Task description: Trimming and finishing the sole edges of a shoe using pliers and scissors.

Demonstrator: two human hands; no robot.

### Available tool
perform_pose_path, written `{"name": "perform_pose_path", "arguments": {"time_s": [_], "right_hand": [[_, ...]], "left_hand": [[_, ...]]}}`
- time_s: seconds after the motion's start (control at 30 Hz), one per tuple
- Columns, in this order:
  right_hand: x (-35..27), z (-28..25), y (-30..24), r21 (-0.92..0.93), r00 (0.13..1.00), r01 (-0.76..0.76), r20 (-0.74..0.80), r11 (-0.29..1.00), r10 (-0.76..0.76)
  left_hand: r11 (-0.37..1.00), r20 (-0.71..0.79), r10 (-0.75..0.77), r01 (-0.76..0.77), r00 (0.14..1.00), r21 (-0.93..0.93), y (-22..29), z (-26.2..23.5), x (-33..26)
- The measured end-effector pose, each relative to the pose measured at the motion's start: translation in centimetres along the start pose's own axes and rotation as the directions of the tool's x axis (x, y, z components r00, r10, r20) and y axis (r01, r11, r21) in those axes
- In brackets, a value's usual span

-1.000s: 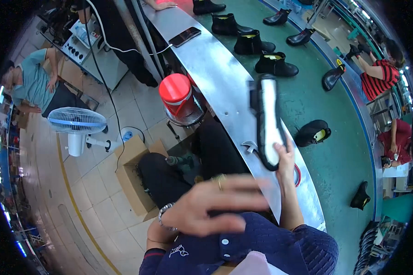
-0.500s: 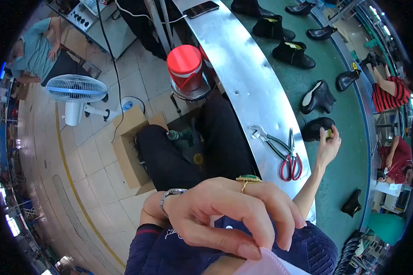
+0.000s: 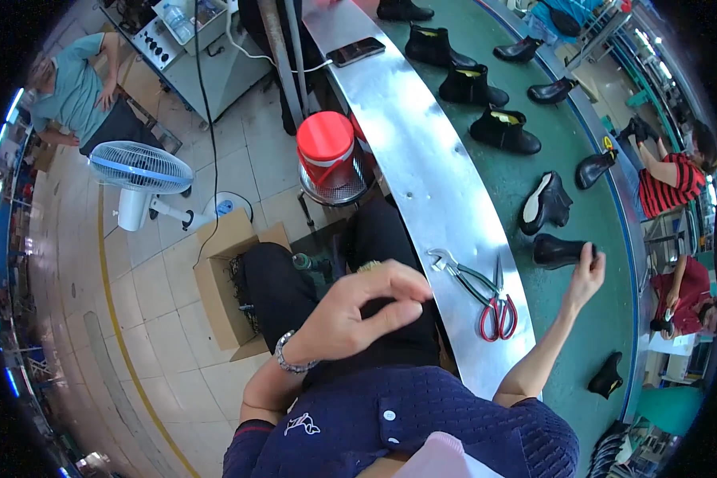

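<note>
One black boot at the right hand: smooth, a bit glossy, dark all over as far as it shows. Broad rounded end points left, other end partly behind the fingers; sole hidden. It's over the green belt, right of the worktop; can't tell if it rests there or is slightly raised. Right hand pinches its right end between thumb and fingers. Left hand is above the lap, well apart from the boot, fingers loosely curled, thumb just beside the index fingertip. Bracelet on that wrist.

Just beyond the boot: tipped boot, pale sole facing left. Farther up the belt: upright black boots, yellow showing in some tops.

Metal worktop carries green-handled pincers near red-handled scissors; phone with white cable toward the far end. Left of it: red-lidded bucket on a stool, open carton by the knee, fan. Person in teal sits beyond the fan.
</note>
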State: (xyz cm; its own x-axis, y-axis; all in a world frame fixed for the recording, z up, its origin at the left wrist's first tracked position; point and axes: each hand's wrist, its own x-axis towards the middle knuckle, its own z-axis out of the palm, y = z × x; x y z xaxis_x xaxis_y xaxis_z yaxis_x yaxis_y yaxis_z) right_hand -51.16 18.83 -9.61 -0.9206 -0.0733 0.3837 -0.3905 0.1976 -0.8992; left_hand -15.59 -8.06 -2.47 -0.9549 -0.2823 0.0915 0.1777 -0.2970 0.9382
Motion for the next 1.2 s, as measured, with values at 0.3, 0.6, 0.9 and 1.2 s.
{"name": "perform_pose_path", "arguments": {"time_s": [0.3, 0.6, 0.9, 1.2], "right_hand": [[-5.7, 8.0, -16.3, 0.3, 0.808, -0.351, 0.576, 0.887, 0.125], [-11.6, 20.6, -18.2, 0.187, 0.357, -0.605, 0.932, 0.774, 0.055], [-14.2, 23.0, -16.5, 0.061, 0.196, -0.557, 0.979, 0.828, 0.06], [-13.5, 21.1, -13.2, -0.046, 0.284, -0.336, 0.948, 0.941, 0.147]], "left_hand": [[0.746, 0.143, 0.112, -0.178, 0.983, 0.641, -4.9, -1.6, 3.7], [0.952, -0.147, 0.142, -0.094, 0.979, 0.292, -9.1, -5.3, -1.4], [0.967, -0.283, 0.1, -0.027, 0.954, 0.252, -10.8, -5.9, -4.9], [0.989, -0.407, -0.134, 0.098, 0.904, -0.109, -11.8, -5.6, -7.3]]}}
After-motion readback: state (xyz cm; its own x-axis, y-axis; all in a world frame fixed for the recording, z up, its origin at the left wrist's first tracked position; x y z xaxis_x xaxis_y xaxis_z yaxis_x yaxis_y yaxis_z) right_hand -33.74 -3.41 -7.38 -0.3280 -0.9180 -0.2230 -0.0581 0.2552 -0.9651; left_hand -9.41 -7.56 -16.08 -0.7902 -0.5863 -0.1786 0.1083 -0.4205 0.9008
